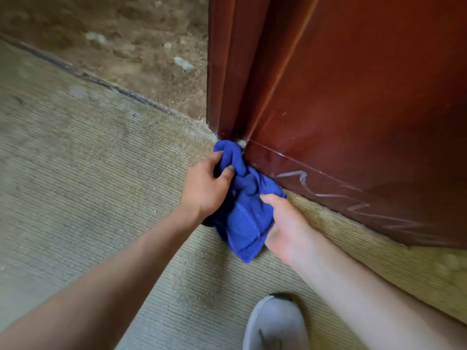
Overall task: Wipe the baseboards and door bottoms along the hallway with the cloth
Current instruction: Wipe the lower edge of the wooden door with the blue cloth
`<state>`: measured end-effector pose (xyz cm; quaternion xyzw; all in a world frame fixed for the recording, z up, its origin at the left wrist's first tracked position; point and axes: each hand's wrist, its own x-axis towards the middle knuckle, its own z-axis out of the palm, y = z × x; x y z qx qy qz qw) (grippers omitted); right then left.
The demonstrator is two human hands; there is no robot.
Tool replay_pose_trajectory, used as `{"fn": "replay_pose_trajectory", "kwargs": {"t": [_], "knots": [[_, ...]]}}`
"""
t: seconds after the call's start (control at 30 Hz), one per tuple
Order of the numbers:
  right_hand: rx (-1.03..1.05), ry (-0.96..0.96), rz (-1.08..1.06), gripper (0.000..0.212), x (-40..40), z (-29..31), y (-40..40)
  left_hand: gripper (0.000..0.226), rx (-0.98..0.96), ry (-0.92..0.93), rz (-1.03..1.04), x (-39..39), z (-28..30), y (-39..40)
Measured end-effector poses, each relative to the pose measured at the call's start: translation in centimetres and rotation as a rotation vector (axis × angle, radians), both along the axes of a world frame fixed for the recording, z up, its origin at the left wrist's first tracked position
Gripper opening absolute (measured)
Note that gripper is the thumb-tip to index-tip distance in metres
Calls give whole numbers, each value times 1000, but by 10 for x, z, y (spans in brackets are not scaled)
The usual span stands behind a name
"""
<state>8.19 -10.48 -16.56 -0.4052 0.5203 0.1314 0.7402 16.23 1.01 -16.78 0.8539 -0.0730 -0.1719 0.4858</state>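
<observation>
At the left of the frame lies the ribbed beige carpet [75,173], and just left of centre the left hand [206,184] has its fingers curled into the upper bunch of the blue cloth [242,203], whose top touches the foot of the red-brown door frame [227,72]. Just right of centre the right hand [285,226] grips the cloth's lower part, thumb on top. To wipe well, I judge, the cloth should be gathered into a firm pad and pressed flat along the baseboard [353,195] at right, over its pale scuff marks [316,188], down to the carpet edge.
</observation>
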Motion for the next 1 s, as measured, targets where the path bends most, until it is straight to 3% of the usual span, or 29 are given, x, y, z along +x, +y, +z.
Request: {"fn": "replay_pose_trajectory", "kwargs": {"t": [0.17,0.27,0.37,0.53,0.6,0.7,0.83,1.0], "knots": [[36,11,-11,32,-3,-3,-9,26,-37,184,226,6,3,-10],[66,-15,-53,22,-13,-6,-11,18,-142,497,401,-4,10,-13],[57,28,-82,29,-21,-8,-10,12,-217,727,479,-9,7,-11],[-6,-77,-183,21,4,18,-20,38,-445,791,480,-1,39,-24],[-54,-159,-225,27,6,38,-28,37,-545,757,398,-5,63,-26],[-83,-373,-327,11,0,63,-33,19,-694,601,317,-14,98,-32],[-104,-177,-406,22,0,37,-30,15,-524,467,390,-29,66,-45],[-49,50,-339,25,0,8,-24,42,-226,781,257,-11,14,-30]]}}
